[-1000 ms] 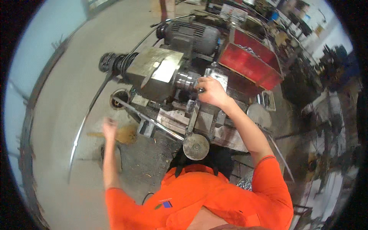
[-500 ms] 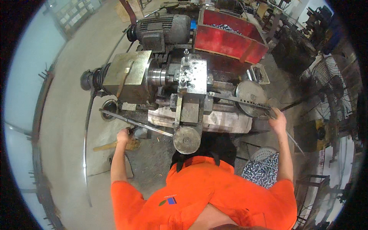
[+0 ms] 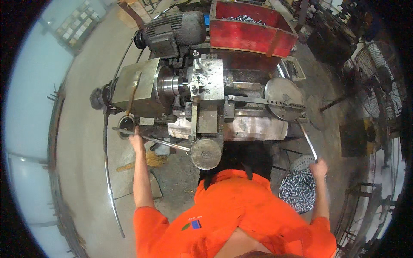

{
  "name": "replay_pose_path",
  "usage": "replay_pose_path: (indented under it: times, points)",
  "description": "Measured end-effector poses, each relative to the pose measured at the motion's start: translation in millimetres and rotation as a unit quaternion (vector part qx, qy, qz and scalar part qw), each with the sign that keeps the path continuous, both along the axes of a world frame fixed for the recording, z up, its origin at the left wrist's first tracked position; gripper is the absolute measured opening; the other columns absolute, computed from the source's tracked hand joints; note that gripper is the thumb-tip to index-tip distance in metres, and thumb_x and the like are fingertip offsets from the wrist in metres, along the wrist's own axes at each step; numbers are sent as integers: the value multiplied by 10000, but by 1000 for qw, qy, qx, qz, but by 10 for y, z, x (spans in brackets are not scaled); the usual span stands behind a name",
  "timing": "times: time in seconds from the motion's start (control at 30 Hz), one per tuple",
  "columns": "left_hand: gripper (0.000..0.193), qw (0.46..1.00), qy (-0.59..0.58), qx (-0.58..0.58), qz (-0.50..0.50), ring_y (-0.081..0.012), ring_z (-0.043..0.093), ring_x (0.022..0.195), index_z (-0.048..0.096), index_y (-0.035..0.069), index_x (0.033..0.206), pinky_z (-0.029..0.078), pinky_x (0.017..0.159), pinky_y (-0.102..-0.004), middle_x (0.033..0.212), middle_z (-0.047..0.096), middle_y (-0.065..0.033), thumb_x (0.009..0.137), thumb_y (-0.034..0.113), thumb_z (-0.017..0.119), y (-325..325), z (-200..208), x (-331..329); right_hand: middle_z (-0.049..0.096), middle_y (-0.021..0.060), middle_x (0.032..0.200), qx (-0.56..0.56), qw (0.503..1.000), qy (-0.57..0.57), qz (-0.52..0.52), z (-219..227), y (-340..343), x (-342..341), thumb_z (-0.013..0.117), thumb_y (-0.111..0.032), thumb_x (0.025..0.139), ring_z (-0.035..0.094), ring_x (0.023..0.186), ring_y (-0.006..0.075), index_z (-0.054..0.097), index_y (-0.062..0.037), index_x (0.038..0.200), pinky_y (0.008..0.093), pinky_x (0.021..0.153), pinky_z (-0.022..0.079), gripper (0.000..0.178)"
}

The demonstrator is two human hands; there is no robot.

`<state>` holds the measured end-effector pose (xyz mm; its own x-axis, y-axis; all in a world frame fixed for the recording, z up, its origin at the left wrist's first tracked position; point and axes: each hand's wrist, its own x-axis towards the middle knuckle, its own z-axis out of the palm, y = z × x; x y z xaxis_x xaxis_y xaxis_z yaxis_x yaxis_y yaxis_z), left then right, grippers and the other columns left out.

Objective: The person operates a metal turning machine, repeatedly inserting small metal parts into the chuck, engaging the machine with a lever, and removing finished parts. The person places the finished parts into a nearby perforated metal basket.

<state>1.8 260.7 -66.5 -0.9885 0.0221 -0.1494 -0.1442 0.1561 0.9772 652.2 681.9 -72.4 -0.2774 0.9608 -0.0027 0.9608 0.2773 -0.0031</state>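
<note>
**My left hand (image 3: 137, 141) on the long rod (image 3: 168, 143), my right hand (image 3: 318, 168) on the slanting lever (image 3: 310, 145)**

I take the metal tool block (image 3: 213, 81) as my landmark. The rod lies left of it and nearer to me; my left fingers look closed over the rod towards its far left end. The lever slants down to the block's right, and my right hand is wrapped round its lower end, with no gap showing in the fist.

Just left of the block is the shiny spindle (image 3: 173, 85); whether it grips a piece is too small to tell. I judge this as the middle of a long run: small metal pieces (image 3: 296, 190) heap a perforated basket (image 3: 304, 162) right of the block, near me, and more lie in the red box (image 3: 251, 42) beyond it. How many are left I cannot tell.

The grey floor (image 3: 92, 142) is stained and gritty around the machine. A broom (image 3: 154, 160) lies left of the block, on my side; a dark motor (image 3: 174, 34) sits beyond it to the left, a caged fan (image 3: 378, 77) stands far right, and a pale blue wall (image 3: 36, 112) far left.
</note>
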Motion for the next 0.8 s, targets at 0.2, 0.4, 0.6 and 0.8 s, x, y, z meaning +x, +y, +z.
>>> replay_pose_path:
  times: [0.2, 0.4, 0.6, 0.8]
  points:
    - [292, 996, -9, 61, 58, -222, 587, 547, 485, -15, 1092, 515, 490, -336, 772, 559, -81, 856, 155, 513, 97, 48, 136, 470, 95, 584, -177, 924, 337, -44, -164, -1015, -445, 571, -190, 615, 442, 541, 187, 564, 5, 785, 347, 499, 364, 259]
    - [334, 996, 54, 45, 59, -217, 594, 628, 463, -16, 1118, 530, 533, -370, 820, 565, -83, 867, 195, 523, -48, -306, -127, 448, -10, 684, -243, 867, 422, -103, 162, -1241, -770, 566, -181, 619, 418, 613, 126, 557, -12, 871, 270, 532, 351, 303]
    - [320, 999, 16, 0, 32, -214, 593, 598, 460, -27, 1076, 534, 515, -363, 809, 574, -91, 868, 207, 524, 10, -153, -88, 461, 12, 638, -198, 889, 410, -41, 29, -1230, -683, 573, -159, 620, 422, 582, 119, 553, 2, 832, 291, 511, 363, 267]
    - [266, 999, 0, -43, 28, -192, 587, 577, 503, -15, 978, 519, 488, -331, 750, 573, -86, 850, 216, 535, -173, -97, -116, 561, 186, 605, -132, 962, 239, -25, 60, -646, -341, 595, -174, 615, 529, 539, 345, 594, 30, 945, 427, 531, 434, 388]
